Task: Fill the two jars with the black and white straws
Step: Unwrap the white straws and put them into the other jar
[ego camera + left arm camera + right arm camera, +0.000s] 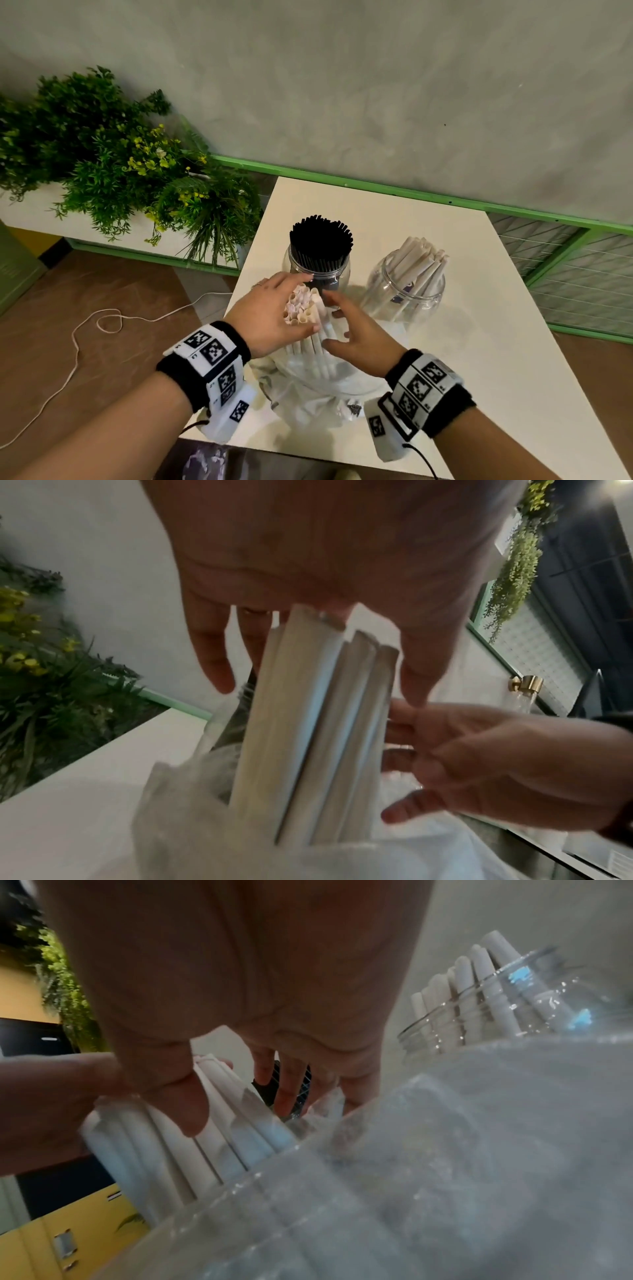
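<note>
Nearest the person, at 6 o'clock on the worktop [479,342], a crumpled clear plastic bag [308,394] holds a bundle of white straws [310,329] standing nearly upright. The left hand [270,318] has its palm and straight fingers over the bundle's top ends, thumb against its near side; whether that is a real grasp I cannot tell. The right hand [356,339] sits at the bundle's 3 o'clock side, fingers spread and relaxed, just beside or lightly touching the straws, grasping nothing.

The risk, as I judge it, is that such a loose hold lets the bundle fan out as it rises from the bag, dropping straws onto the worktop. The bag may also cling and lift with them.

Farther off, at 12 o'clock, the jar of black straws [320,246] stands packed full, close behind the left fingertips; a careless lift could knock it. At 2 o'clock the second jar [406,287] holds white straws leaning to one side, with room left. Pushing a thick bundle in could tip that light jar or crush the straws at its neck.
</note>
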The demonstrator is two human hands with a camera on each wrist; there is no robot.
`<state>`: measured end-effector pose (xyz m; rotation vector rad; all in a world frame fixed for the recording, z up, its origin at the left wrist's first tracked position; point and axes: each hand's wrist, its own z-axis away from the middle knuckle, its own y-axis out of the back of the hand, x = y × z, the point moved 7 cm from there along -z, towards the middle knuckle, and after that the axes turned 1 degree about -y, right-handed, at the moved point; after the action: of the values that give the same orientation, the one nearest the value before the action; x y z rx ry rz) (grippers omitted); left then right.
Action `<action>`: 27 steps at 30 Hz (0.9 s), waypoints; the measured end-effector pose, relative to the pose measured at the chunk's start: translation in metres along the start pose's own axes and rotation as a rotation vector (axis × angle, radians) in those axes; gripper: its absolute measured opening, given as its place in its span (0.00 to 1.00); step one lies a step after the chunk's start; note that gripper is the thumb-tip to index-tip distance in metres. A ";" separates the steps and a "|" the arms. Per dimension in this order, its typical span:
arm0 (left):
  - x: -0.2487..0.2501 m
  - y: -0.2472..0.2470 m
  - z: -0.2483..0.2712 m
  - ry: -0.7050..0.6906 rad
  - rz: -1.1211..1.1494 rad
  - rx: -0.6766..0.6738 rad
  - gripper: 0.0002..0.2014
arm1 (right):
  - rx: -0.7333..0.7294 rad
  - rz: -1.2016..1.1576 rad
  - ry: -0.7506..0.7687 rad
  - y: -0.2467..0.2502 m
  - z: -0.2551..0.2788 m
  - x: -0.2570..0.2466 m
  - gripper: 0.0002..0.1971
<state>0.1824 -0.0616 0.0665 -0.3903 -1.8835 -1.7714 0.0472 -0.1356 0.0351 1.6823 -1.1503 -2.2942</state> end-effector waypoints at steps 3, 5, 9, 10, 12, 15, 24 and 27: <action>-0.001 -0.009 0.003 -0.011 0.127 0.057 0.39 | 0.106 0.046 0.056 0.002 -0.005 0.000 0.37; -0.001 -0.010 0.004 -0.016 0.167 0.106 0.36 | 0.137 0.046 0.092 0.002 -0.008 -0.003 0.35; -0.002 -0.010 0.005 -0.024 0.218 0.167 0.27 | 0.152 -0.020 0.080 0.002 -0.009 -0.006 0.24; -0.002 -0.009 0.005 -0.026 0.250 0.181 0.25 | 0.159 -0.053 0.086 0.003 -0.008 -0.007 0.21; -0.001 -0.008 0.005 -0.038 0.306 0.203 0.23 | 0.176 -0.119 0.112 0.004 -0.007 -0.012 0.17; 0.002 -0.008 0.005 -0.046 0.344 0.220 0.23 | 0.216 -0.187 0.117 0.009 -0.005 -0.017 0.16; 0.010 -0.011 -0.003 -0.051 0.127 0.172 0.24 | 0.309 -0.292 0.040 0.012 0.004 -0.007 0.16; 0.016 -0.009 -0.004 -0.076 0.050 0.201 0.24 | 0.391 -0.273 0.029 0.016 0.009 -0.004 0.16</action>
<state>0.1653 -0.0683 0.0679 -0.4308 -2.0637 -1.5369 0.0356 -0.1406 0.0484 2.1176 -1.5306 -2.2928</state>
